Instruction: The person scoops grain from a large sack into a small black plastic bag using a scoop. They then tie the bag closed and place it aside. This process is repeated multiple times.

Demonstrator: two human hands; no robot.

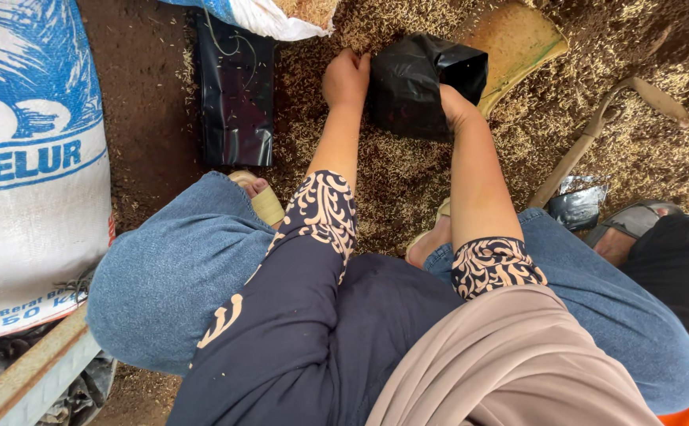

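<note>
Hands meet on a small black plastic bag point(419, 83) held just above a floor covered in rice husks point(392, 170). From the head camera, the bag sits directly ahead of the squatting person, between both arms, with its open mouth turned up and to the right. The left hand point(347, 79) is closed in a fist on the bag's left edge, pinching the plastic. The right hand point(453, 106) is pushed under or into the bag's right side; its fingers are hidden, so its grip cannot be told. Both hands are equally near, each touching the bag.

A flat stack of black bags point(236, 91) lies well to the left. A white woven sack point(33, 166) stands farther left. A wooden scoop point(518, 43) lies just behind the bag, and a long-handled tool point(597, 134) lies to the right. Another person's sandalled foot point(624, 229) is near the right knee.
</note>
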